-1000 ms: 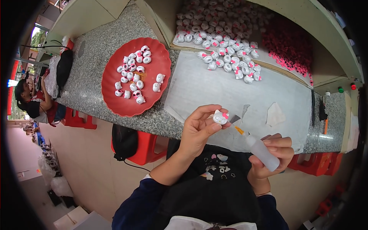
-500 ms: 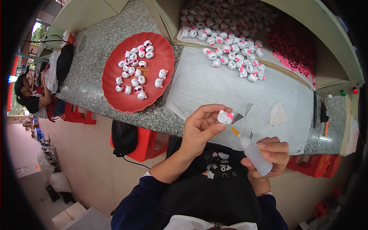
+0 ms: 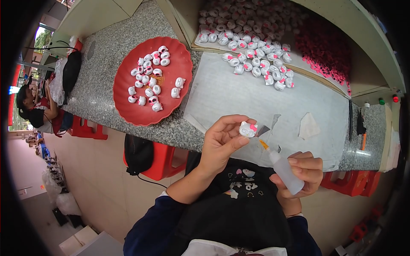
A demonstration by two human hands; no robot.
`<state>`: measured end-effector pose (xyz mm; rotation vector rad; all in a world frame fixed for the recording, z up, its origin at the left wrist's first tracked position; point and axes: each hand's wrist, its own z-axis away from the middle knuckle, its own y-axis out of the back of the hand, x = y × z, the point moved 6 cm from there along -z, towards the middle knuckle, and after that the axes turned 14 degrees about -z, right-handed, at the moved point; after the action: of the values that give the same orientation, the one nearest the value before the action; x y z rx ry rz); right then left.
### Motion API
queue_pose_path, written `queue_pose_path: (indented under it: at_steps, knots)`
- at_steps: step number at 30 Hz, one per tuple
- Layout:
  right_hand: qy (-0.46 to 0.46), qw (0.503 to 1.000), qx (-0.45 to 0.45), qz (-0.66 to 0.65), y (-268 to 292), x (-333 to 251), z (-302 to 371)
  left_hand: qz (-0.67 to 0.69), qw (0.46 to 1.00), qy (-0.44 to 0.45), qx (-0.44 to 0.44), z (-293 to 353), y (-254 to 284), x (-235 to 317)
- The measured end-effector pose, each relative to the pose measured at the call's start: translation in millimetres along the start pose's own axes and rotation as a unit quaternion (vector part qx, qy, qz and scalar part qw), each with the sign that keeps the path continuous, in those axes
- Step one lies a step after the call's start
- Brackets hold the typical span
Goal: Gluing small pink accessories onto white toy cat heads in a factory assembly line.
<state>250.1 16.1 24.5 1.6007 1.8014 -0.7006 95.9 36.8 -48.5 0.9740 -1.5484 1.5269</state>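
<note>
My left hand (image 3: 222,143) pinches a small white cat-head piece (image 3: 247,129) with a pink bow, held above the sheet near the bench's front edge. In my right hand (image 3: 305,173) is a translucent squeeze bottle (image 3: 287,173), tilted so its orange needle-like tip (image 3: 263,144) points up toward the piece. A small gap shows between tip and piece. To the left, a red scalloped plate (image 3: 124,91) carries many similar white pieces. More of these white cat-head pieces (image 3: 260,64) lie heaped at the back of the sheet.
A whitish sheet (image 3: 213,94) covers part of the speckled stone bench (image 3: 158,21). A torn white scrap (image 3: 308,126) lies on it. Small pink parts (image 3: 324,64) fill the shelf's right side. Red stools (image 3: 164,160) stand below; another person (image 3: 40,106) sits far left.
The white piece in my left hand has shifted slightly left and turned a little. The bottle tip has moved slightly right, widening the gap between them.
</note>
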Motion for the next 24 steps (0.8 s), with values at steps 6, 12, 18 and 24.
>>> queue_pose_path:
  at_steps: [6, 12, 18, 24]
  knots:
    - [0.006, 1.0, 0.006, -0.01, -1.3, 1.8, 0.2, -0.012, 1.0, 0.009, -0.008, -0.4, -1.8, -0.4]
    - [0.002, 1.0, -0.005, -0.009, -3.3, 1.7, -1.4, -0.016, 1.0, 0.016, -0.004, -1.3, -2.4, -1.5]
    - [0.002, 1.0, -0.008, 0.0, -3.4, 2.9, -1.9, -0.054, 0.998, -0.013, -0.01, -1.1, -3.4, -0.1]
    - [-0.001, 1.0, -0.017, 0.003, -6.1, 3.2, -2.2, -0.157, 0.984, -0.085, -0.012, -1.0, -4.1, 5.2]
